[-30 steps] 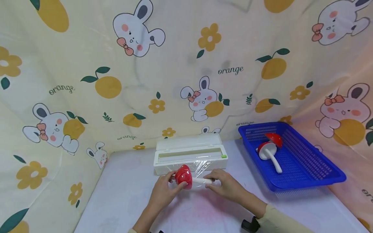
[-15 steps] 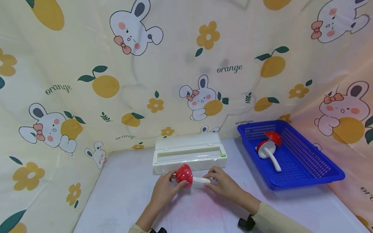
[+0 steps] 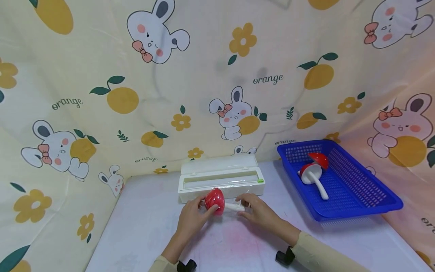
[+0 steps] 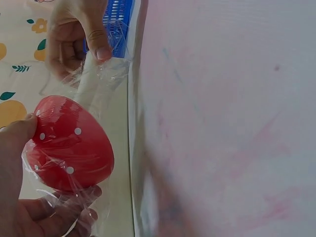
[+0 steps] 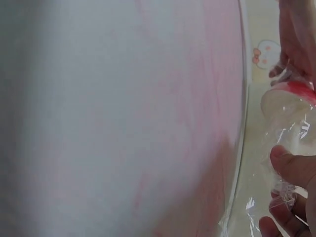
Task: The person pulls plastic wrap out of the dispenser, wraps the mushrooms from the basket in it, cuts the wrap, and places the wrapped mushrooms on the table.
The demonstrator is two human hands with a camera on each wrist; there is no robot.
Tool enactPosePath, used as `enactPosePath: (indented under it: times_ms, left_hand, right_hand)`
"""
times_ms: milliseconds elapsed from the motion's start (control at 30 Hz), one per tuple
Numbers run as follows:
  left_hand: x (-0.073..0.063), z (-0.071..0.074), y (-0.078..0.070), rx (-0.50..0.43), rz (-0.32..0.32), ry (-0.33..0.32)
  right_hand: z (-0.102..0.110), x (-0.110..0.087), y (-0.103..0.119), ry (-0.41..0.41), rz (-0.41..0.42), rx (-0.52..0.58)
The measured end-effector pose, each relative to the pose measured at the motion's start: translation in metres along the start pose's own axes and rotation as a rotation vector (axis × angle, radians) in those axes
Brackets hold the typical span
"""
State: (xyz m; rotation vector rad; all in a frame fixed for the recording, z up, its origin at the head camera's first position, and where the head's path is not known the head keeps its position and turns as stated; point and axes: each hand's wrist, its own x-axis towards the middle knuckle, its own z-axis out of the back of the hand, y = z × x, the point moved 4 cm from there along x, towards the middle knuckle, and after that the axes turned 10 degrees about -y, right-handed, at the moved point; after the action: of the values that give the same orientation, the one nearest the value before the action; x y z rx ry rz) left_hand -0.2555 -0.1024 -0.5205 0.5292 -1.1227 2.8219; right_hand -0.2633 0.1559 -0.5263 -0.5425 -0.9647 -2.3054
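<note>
A white table (image 3: 142, 223) with pink stains (image 3: 241, 240) carries an open white box (image 3: 239, 189) near the back and a blue basket (image 3: 350, 192) on the right.

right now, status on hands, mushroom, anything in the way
Left hand grips red cap; right hand pinches clear film at white stem. Mushroom sideways, film-covered. White box close behind.

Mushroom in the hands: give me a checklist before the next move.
1. Left hand on the red cap: ok, thumb and fingers hold it.
2. Right hand gripping the stem: cannot tell; thumb and fingers are at its film-covered end.
3. Clear film over the cap: ok.
4. Film snug everywhere: not ok, loose film sticks out beside the stem.
5. Film free of the white box: cannot tell.
6. Room in the blue basket: ok, the mushrooms there fill only part.
</note>
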Motion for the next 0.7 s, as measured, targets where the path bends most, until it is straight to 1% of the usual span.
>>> enactPosePath:
  times_ms: [67, 200, 300, 500, 700]
  left_hand:
    - [0.001, 0.001, -0.001, -0.001, 0.002, -0.004]
    - [0.004, 0.001, -0.002, 0.016, 0.035, -0.005]
    - [0.005, 0.002, -0.004, 0.031, 0.04, -0.011]
    - [0.01, 0.005, -0.008, 0.032, 0.052, -0.024]
    - [0.014, 0.007, -0.011, 0.051, 0.072, -0.024]
  right_hand:
    - [0.0, 0.001, 0.0, -0.01, 0.003, -0.013]
    - [0.001, 0.003, 0.002, -0.034, 0.054, -0.085]
    - [0.001, 0.004, 0.002, -0.043, 0.079, -0.111]
    - [0.002, 0.006, 0.001, -0.065, 0.086, -0.142]
    - [0.005, 0.009, 0.002, -0.121, 0.151, -0.133]
